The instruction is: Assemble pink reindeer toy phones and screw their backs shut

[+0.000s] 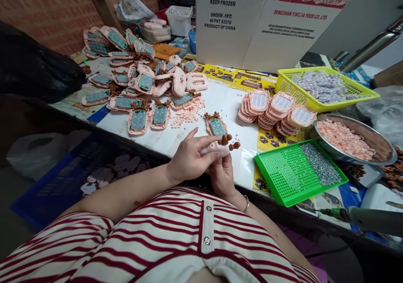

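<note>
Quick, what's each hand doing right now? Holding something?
Left hand: closed on the pink toy piece, fingers along its top.
Right hand: gripping the same pink toy piece from below, near its brown antlers.

A red-and-white striped top with snap buttons, bare forearms, a thin bracelet (246, 204) at the right wrist.

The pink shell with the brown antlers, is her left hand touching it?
Touching. The head view shows the left hand with its fingers laid over the pink shell, whose brown antlers stick out past the fingertips.
</note>
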A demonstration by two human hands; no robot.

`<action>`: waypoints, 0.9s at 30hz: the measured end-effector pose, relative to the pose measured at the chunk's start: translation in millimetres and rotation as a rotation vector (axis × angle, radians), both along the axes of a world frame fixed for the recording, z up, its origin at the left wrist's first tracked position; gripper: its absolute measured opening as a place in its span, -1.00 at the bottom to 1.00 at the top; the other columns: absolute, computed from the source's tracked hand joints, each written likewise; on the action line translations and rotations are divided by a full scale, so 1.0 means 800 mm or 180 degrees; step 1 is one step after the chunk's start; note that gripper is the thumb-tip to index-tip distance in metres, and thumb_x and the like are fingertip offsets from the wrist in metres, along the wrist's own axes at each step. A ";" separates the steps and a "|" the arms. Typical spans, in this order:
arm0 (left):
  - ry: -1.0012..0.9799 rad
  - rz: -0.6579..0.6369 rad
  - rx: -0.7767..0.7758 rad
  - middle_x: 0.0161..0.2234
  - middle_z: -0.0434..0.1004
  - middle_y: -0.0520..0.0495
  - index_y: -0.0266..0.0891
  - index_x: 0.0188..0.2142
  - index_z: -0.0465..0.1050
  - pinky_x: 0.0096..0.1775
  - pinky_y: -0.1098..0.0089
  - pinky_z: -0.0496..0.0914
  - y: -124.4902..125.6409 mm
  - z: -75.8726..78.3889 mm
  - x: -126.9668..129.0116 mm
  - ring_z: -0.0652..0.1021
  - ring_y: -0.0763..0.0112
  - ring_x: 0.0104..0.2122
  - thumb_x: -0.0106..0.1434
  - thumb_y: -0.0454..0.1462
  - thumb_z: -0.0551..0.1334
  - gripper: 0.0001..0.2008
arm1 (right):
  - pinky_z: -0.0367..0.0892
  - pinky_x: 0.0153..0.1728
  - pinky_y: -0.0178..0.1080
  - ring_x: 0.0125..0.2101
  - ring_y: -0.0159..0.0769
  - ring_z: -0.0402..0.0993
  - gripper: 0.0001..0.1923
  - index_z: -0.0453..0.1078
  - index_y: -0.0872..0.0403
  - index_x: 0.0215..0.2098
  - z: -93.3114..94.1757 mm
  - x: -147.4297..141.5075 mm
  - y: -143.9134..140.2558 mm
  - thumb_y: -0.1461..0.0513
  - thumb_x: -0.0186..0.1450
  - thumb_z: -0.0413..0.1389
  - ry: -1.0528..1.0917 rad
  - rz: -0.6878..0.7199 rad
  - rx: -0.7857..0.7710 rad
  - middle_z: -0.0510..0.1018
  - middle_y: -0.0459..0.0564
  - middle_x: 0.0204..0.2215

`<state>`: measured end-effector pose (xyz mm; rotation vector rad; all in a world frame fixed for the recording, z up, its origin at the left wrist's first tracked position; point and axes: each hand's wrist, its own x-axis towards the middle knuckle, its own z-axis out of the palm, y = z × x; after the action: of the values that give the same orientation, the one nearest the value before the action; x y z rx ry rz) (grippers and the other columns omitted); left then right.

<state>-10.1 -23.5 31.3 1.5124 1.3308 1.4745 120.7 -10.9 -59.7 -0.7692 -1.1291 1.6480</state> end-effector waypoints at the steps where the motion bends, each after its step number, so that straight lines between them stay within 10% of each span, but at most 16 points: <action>1: 0.0035 0.0003 0.0048 -0.24 0.73 -0.04 -0.11 -0.12 0.69 0.38 -0.08 -0.08 0.000 0.001 0.003 0.65 0.16 -0.27 0.13 -0.25 0.45 -0.71 | 0.35 0.28 -0.07 0.25 -0.29 0.39 -0.34 0.02 -0.29 0.35 -0.002 -0.002 -0.002 -0.14 0.37 0.10 0.0044 -0.0047 0.0021 0.39 -0.04 0.29; 10: 0.0627 -0.0018 0.0005 0.05 0.65 -0.19 -0.13 0.06 0.58 0.38 -0.08 -0.13 0.001 -0.012 -0.002 0.57 -0.07 0.06 0.13 -0.13 0.46 -0.51 | 0.49 0.12 -0.15 0.16 -0.30 0.48 -0.37 0.08 -0.29 0.29 0.017 -0.002 0.002 -0.15 0.33 0.12 0.0192 -0.0221 -0.0503 0.47 -0.06 0.20; 18: 0.0520 0.0123 -0.0134 -0.09 0.69 -0.13 -0.13 0.01 0.63 0.39 -0.10 -0.15 -0.009 -0.030 -0.011 0.61 0.00 -0.04 0.15 -0.17 0.45 -0.59 | 0.55 -0.11 -0.20 -0.07 -0.30 0.57 -0.42 0.12 -0.26 0.22 0.020 0.001 0.011 -0.22 0.34 0.03 0.0005 -0.0307 -0.0483 0.54 -0.07 0.05; 23: -0.1401 -0.0543 -0.1133 -0.13 0.69 -0.17 -0.21 -0.08 0.64 0.09 0.04 0.44 0.003 -0.034 -0.021 0.63 0.03 -0.11 -0.03 -0.02 0.56 -0.45 | 0.49 -0.04 -0.11 -0.12 -0.20 0.52 -0.48 0.34 -0.04 0.03 0.050 0.012 0.028 -0.20 0.35 0.04 -0.1253 -0.0082 0.0820 0.56 0.03 -0.11; 27: -0.2814 -0.0792 -0.1306 -0.06 0.66 -0.19 -0.18 -0.14 0.64 0.05 0.03 0.49 0.006 -0.035 -0.029 0.58 -0.07 0.06 -0.07 0.14 0.53 -0.39 | 0.45 -0.12 -0.11 -0.15 -0.11 0.53 -0.30 0.17 0.01 0.29 0.074 0.014 0.026 -0.17 0.34 0.09 -0.2105 0.0277 0.1713 0.57 0.13 -0.03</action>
<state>-33.1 -18.5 3.0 0.5947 0.7891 1.3446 132.2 9.6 -0.2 -0.9325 -1.9876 1.0737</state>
